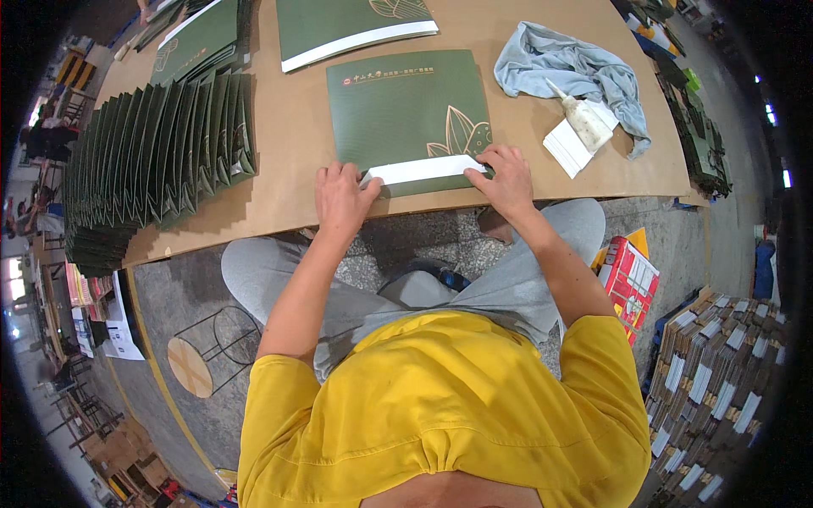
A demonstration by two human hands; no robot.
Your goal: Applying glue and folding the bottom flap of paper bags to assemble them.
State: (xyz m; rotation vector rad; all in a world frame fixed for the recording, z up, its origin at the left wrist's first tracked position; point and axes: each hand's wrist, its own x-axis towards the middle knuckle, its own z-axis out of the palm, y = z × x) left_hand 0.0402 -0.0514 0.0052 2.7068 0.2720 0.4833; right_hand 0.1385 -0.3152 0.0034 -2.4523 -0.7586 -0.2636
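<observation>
A flat dark green paper bag [406,97] with gold leaf line art lies on the brown tabletop in front of me. Along its near edge runs a folded flap with a white strip [423,170]. My left hand [343,199] grips the flap's left corner, fingers curled and thumb pressed against it. At the right corner my right hand [508,179] does the same, its thumb on the near edge. To the right, a whitish squeeze bottle [587,124] with a pointed nozzle rests on white card pieces [565,151], beside a crumpled light blue cloth [538,59].
Several folded green bags [161,144] stand packed upright at the table's left. More flat green bags lie in a pile [356,25] beyond mine and in another [199,46] at far left. A stool [190,367], a red box [628,279] and stacked cardboard [711,364] surround me below.
</observation>
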